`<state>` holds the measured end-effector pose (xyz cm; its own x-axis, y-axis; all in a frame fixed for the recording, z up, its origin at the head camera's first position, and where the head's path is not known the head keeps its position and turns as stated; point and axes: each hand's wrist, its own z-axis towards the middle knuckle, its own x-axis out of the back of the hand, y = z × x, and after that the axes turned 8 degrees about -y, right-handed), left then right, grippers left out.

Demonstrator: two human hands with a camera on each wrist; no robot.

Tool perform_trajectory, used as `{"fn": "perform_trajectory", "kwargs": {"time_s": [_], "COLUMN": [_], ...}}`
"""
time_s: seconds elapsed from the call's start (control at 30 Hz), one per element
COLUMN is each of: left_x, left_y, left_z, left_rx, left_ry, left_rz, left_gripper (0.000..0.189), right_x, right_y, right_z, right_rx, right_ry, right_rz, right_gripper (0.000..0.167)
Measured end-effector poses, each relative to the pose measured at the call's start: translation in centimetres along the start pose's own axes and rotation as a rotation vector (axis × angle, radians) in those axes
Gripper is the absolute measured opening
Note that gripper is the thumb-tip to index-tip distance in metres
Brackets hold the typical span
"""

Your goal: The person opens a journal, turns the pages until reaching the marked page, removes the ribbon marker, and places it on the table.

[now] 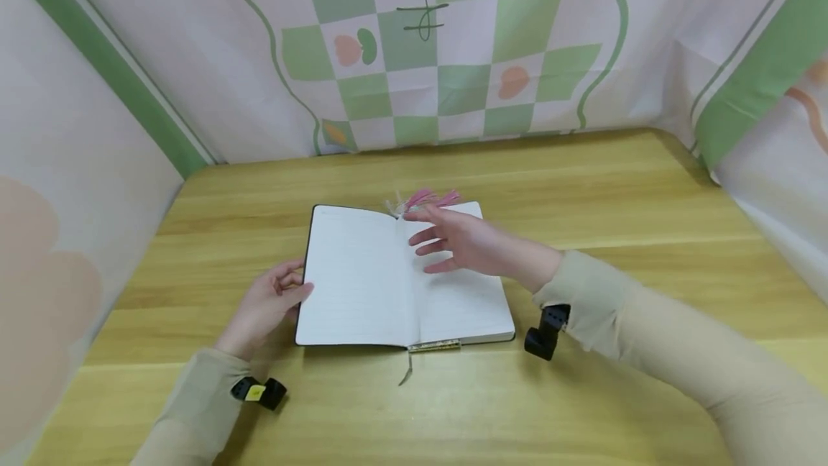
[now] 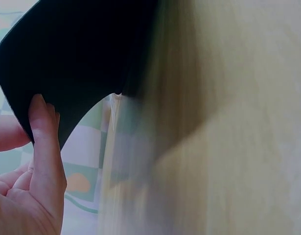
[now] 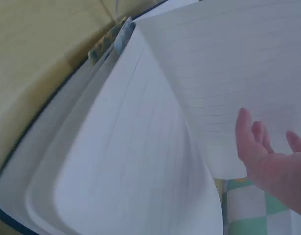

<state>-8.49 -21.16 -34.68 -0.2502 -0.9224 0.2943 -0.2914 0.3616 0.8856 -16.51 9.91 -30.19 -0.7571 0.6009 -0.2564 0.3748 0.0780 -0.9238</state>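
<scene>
A dark-covered notebook (image 1: 356,279) lies open on the table with its lined pages facing up. My left hand (image 1: 268,300) pinches its left edge, thumb on the page side and fingers behind. In the left wrist view the black cover (image 2: 86,54) stands lifted off the table between thumb and finger. Over the right page hovers my right hand (image 1: 459,239), fingers spread and holding nothing. Pink tassels (image 1: 433,198) stick out past the top of the notebook, partly behind the right hand. A gold-patterned bookmark (image 1: 435,345) peeks from the bottom edge.
The wooden table (image 1: 582,394) carries the notebook. A thin ribbon (image 1: 406,369) trails from the spine toward me. Behind the table hangs a green-and-white checked cloth (image 1: 466,92), with more cloth at both sides.
</scene>
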Motion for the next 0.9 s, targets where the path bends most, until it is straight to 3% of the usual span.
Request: {"fn": "perform_trajectory", "kwargs": {"time_s": [0.37, 0.57, 0.73, 0.9], "left_x": [0.1, 0.1, 0.1, 0.2], "left_y": [0.0, -0.1, -0.1, 0.3], "left_z": [0.1, 0.1, 0.0, -0.3], "left_rx": [-0.002, -0.015, -0.031, -0.042], "left_ry": [-0.004, -0.004, -0.012, -0.014], "left_rz": [0.006, -0.01, -0.038, -0.096], "left_gripper": [0.055, 0.051, 0.05, 0.05], "right_x": [-2.4, -3.5, -4.8, -5.5], "right_y": [0.7, 1.7, 2.2, 2.4], "right_z": [2.1, 2.9, 3.4, 3.6], "right_rx": [-0.091, -0.104, -0.107, -0.159], "right_ry": [-0.069, -0.126, -0.088, -0.13], "right_rz": [-0.274, -0.578, -0.76, -0.914], "right_gripper": [0.054, 0.046, 0.042, 0.042]}}
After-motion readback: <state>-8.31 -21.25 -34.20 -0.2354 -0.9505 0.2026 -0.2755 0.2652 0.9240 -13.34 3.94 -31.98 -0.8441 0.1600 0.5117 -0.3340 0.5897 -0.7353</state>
